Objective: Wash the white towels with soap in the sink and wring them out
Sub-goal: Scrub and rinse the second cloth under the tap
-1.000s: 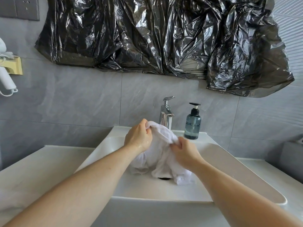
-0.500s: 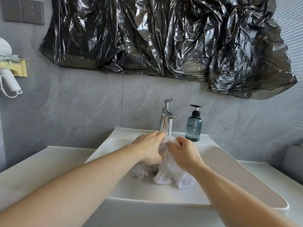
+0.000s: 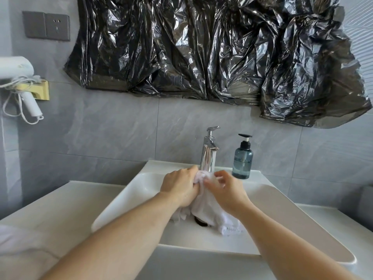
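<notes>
A wet white towel (image 3: 203, 209) hangs bunched over the white sink basin (image 3: 129, 201), its lower end draped near the drain. My left hand (image 3: 179, 187) grips the upper part of the towel from the left. My right hand (image 3: 226, 189) pinches the same bunched top from the right, the two hands pressed close together just below the chrome faucet (image 3: 209, 152). A blue-grey soap pump bottle (image 3: 242, 160) stands on the sink's back ledge, to the right of the faucet.
A white countertop (image 3: 60, 207) surrounds the sink, with a pale cloth (image 3: 12, 237) at its near left edge. A white hair dryer (image 3: 18, 77) hangs on the left wall. Black plastic sheeting (image 3: 201, 47) covers the wall above.
My hands have drawn together and moved up towards the faucet, bunching the towel's top between them. The view has tilted, so the sink sits lower in frame.
</notes>
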The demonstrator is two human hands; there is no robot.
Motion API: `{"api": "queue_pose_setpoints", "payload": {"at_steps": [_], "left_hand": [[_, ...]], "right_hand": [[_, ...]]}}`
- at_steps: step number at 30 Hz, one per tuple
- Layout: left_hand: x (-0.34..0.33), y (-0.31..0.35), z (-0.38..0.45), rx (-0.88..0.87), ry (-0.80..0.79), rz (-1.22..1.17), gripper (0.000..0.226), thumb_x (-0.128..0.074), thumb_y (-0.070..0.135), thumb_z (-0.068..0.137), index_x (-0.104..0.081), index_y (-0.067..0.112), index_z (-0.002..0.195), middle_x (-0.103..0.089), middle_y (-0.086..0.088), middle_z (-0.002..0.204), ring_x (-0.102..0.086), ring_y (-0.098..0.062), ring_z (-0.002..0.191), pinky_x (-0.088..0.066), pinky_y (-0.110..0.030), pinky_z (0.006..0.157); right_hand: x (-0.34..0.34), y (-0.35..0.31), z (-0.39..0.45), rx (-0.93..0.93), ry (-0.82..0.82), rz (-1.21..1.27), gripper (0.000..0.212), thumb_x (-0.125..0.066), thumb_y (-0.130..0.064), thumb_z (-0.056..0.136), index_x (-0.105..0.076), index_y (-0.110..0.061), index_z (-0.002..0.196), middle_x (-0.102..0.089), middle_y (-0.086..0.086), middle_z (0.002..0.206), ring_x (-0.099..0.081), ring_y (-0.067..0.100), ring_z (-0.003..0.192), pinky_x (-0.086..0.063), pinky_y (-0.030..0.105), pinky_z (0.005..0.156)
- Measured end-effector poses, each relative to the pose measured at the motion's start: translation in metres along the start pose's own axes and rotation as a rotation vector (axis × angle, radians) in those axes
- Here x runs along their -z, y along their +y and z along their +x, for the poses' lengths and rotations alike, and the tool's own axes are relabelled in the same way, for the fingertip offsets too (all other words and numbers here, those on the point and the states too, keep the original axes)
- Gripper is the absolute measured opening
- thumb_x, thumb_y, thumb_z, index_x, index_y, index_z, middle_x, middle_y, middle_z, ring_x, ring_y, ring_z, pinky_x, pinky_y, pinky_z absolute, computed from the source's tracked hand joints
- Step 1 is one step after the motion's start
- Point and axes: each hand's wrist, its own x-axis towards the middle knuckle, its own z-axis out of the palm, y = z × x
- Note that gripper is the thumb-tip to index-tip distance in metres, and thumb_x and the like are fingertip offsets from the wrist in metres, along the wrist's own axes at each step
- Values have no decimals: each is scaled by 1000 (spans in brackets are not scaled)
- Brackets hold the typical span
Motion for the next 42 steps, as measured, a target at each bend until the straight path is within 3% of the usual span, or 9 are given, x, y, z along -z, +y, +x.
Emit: {"api": "queue_pose_setpoints", "payload": {"at_steps": [4, 7, 14, 21, 26, 30, 32, 37, 42], "left_hand": [[5, -8, 2, 112, 70, -8, 9, -45, 33, 100, -46, 30, 91, -70, -3, 103, -64, -31, 95, -39, -36, 70], [9, -3, 2, 114, 78, -45, 12, -48, 36, 97, -51, 31, 87, -71, 0, 101, -66, -29, 96, -39, -34, 71], [11, -5, -3, 102, 55, -63, 4, -53, 27, 96, -49, 28, 98, -64, 1, 115, -63, -28, 93, -41, -34, 70], [9, 3, -4, 76, -69, -45, 38, -63, 7, 83, -42, 21, 111, -42, -2, 120, -64, -33, 96, -45, -40, 72], [8, 12, -5, -74, -300, -186, 61, -77, 26, 70, -43, 36, 119, -37, 13, 122, -60, -21, 109, -53, -38, 83], [14, 21, -12, -16, -501, -159, 79, -89, 37, 65, -41, 27, 126, -43, 7, 117, -52, -15, 70, -46, -26, 36], [14, 18, -13, -2, -523, -105, 65, -85, 38, 70, -45, 26, 120, -53, 3, 111, -56, -14, 63, -41, -26, 36], [11, 11, -8, -16, -374, -12, 19, -60, 38, 87, -53, 33, 105, -71, 0, 118, -66, -29, 111, -39, -30, 77], [10, 6, -1, 72, -78, -57, 18, -54, 30, 95, -40, 25, 83, -70, -3, 111, -64, -34, 107, -32, -34, 77]], "right_hand": [[1, -6, -9, -108, -211, -388, 74, -73, -62, 79, -46, -27, 139, -62, -1, 125, -62, 23, 111, -53, 37, 91], [1, -3, -17, -123, -250, -517, 30, -57, -41, 95, -56, -18, 114, -63, 3, 107, -62, 28, 103, -49, 34, 80], [13, 11, -12, -82, 116, -283, 16, -45, -27, 100, -52, -18, 88, -63, 1, 92, -57, 29, 84, -42, 38, 70], [11, 2, -9, -301, 181, 222, 44, -54, -51, 84, -66, -9, 77, -58, -3, 65, -52, 20, 62, -41, 31, 60], [12, 5, -11, -198, 189, 219, 34, -58, -37, 92, -66, -11, 74, -56, -6, 62, -51, 14, 62, -40, 29, 58], [7, 8, -8, -103, 170, 132, 38, -56, -40, 97, -63, -5, 83, -53, -4, 66, -48, 14, 63, -38, 30, 57], [5, 7, -7, -69, 158, 131, 33, -57, -38, 98, -67, -9, 85, -62, -3, 70, -56, 15, 67, -43, 31, 59], [7, 4, 4, -81, 145, 85, 28, -58, -39, 96, -69, -14, 90, -73, 5, 86, -69, 23, 84, -54, 37, 70], [6, -7, 17, -136, 172, 304, 29, -52, -39, 103, -67, -16, 95, -65, 2, 85, -59, 17, 78, -44, 31, 66]]}}
